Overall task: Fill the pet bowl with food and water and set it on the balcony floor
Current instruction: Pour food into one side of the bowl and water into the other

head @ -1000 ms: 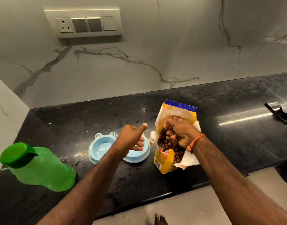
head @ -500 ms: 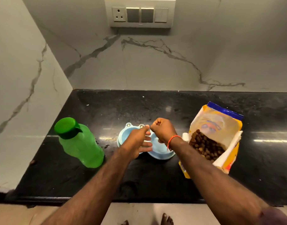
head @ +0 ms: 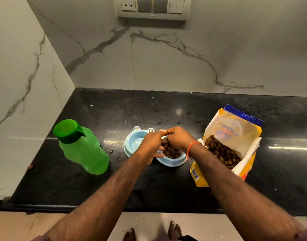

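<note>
Centre of the frame: a light-blue double pet bowl (head: 134, 142) sits on the black stone counter (head: 149, 112). Its left compartment holds no kibble; whether it holds water cannot be told. Its right compartment is filled with brown kibble (head: 171, 151). The left hand (head: 150, 145) rests on the middle of the bowl, fingers curled down over the divider, with the fingertips showing at the near rim of the right compartment. The right hand (head: 179, 139), with an orange thread at the wrist, hangs just above the kibble, its fingers bent downward and bunched; whether it still holds pellets cannot be told. Right of centre: an opened yellow-and-blue food bag (head: 236, 129) leans back, mouth toward the viewer, kibble showing inside. Left of centre: a green plastic bottle (head: 83, 150) with its cap on stands upright near the bowl. Top of the frame: a switch panel (head: 152, 7) on the marble wall. Bottom edge: bare toes on the floor.
</note>
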